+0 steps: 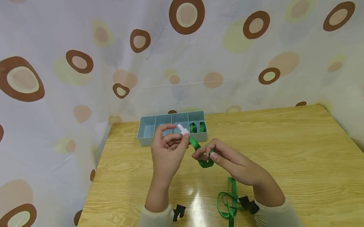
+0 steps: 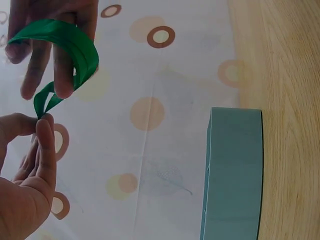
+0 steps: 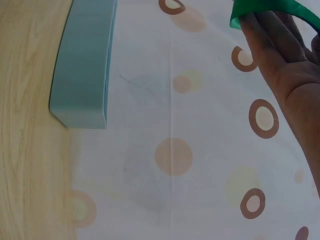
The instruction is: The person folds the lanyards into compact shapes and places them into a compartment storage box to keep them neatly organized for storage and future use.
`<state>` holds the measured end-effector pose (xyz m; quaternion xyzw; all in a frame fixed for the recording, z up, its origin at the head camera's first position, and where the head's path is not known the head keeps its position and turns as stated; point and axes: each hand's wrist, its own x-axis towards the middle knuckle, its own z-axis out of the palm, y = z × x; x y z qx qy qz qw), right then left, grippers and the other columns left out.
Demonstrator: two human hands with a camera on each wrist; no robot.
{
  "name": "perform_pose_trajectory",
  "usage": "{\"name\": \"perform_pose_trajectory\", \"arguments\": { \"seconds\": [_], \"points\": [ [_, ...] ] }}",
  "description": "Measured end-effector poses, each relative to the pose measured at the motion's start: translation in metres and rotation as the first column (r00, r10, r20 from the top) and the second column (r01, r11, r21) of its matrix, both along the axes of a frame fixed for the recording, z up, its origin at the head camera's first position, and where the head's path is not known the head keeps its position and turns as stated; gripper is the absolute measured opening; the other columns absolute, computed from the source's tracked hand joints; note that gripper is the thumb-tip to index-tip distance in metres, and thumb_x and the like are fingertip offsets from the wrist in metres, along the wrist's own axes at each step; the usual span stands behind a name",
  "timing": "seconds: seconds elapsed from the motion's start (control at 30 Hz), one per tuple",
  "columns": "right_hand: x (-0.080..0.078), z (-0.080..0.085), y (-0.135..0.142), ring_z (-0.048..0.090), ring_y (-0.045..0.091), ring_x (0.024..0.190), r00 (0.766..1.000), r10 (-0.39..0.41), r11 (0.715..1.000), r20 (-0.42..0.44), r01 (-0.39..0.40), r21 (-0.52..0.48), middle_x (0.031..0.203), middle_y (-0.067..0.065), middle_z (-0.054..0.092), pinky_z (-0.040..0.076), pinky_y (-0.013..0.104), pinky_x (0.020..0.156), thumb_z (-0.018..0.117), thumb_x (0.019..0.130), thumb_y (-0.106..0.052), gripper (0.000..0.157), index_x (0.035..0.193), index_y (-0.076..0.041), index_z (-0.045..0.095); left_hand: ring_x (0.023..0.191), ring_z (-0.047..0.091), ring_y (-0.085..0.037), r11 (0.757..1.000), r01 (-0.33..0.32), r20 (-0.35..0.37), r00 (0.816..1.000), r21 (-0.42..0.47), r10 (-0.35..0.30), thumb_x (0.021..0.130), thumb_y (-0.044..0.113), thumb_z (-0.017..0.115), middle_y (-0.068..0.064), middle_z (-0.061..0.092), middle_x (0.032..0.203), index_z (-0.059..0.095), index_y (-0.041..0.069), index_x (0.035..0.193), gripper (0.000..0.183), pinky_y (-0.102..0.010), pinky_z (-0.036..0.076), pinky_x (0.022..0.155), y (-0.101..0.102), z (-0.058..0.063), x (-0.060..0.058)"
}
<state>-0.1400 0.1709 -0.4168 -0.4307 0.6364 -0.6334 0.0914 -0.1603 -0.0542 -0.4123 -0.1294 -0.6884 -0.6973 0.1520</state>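
Observation:
A green satin ribbon (image 1: 194,143) runs between the two hands above the table. My left hand (image 1: 168,152) pinches its end between thumb and finger, where a small white piece with a narrow tip (image 1: 183,130) sticks up. My right hand (image 1: 230,159) grips the ribbon, which curves around its fingers, with the thumb against the strip. In the left wrist view, the looped ribbon (image 2: 85,52) narrows to a point at the left fingertips. The right wrist view shows only part of the ribbon (image 3: 270,6) across the right fingers.
A blue-grey divided box (image 1: 146,141) stands at the back of the wooden table (image 1: 279,139), with green ribbon loops (image 1: 193,127) in its right compartment. A loose tangle of green ribbon (image 1: 232,193) lies by the right forearm. Patterned cloth (image 1: 155,70) hangs behind and at the sides.

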Motion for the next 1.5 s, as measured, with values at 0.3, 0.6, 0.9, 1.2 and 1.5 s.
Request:
{"name": "perform_pose_trajectory", "arguments": {
  "seconds": [0.3,0.6,0.9,1.2,1.5],
  "points": [
    [-0.003,-0.003,0.0,0.074,0.028,0.085,0.996,-0.052,0.999,0.074,0.051,0.011,0.109,0.026,0.064,0.066,0.044,0.076,0.027,0.114,0.003,0.021,0.124,0.004,0.046,0.081,0.077,-0.02,0.993,0.015,-0.078,0.997,-0.114,-0.024,0.096,0.006,0.079,-0.015,0.079,0.092,0.059,0.004,0.128,0.038,-0.029,0.065,0.077,0.002,-0.004,0.0],
    [-0.004,-0.003,-0.003,0.067,0.022,0.064,0.994,-0.048,0.993,-0.096,0.036,-0.114,0.075,0.013,0.063,0.063,0.035,0.068,0.035,0.107,0.017,0.021,0.118,0.01,0.051,0.079,0.078,-0.022,0.99,0.032,-0.096,0.994,-0.136,-0.045,0.096,0.005,0.079,-0.015,0.08,0.092,0.058,0.004,0.128,0.038,-0.03,0.066,0.075,0.005,-0.007,-0.001],
    [-0.002,-0.003,-0.002,0.043,0.014,0.041,0.993,-0.106,0.991,-0.05,0.101,-0.092,0.073,0.009,0.053,0.048,0.026,0.04,0.035,0.108,0.017,0.024,0.122,0.009,0.052,0.076,0.078,-0.025,0.995,0.034,-0.056,0.998,-0.094,-0.039,0.094,0.002,0.079,-0.017,0.079,0.091,0.054,0.0,0.125,0.04,-0.029,0.066,0.071,0.007,-0.009,0.001],
    [-0.004,-0.004,-0.009,0.039,0.011,0.044,0.902,-0.431,0.894,0.014,0.425,0.143,0.082,0.008,0.07,0.033,0.026,0.04,0.057,0.11,-0.006,0.017,0.125,-0.008,0.063,0.079,0.079,-0.021,0.991,0.073,-0.083,0.993,-0.109,-0.082,0.094,0.004,0.079,-0.016,0.08,0.092,0.054,0.002,0.123,0.038,-0.032,0.066,0.074,0.012,-0.007,0.006],
    [-0.011,-0.012,-0.012,0.039,0.016,0.036,0.933,-0.342,0.934,0.113,0.351,-0.074,0.09,0.007,0.077,0.027,0.027,0.037,0.052,0.109,0.004,0.013,0.103,0.002,0.04,0.075,0.078,-0.022,0.994,0.09,-0.074,0.993,-0.066,-0.095,0.094,0.004,0.081,-0.018,0.08,0.092,0.056,0.001,0.119,0.035,-0.03,0.065,0.07,0.014,-0.006,0.01]
  ]
}}
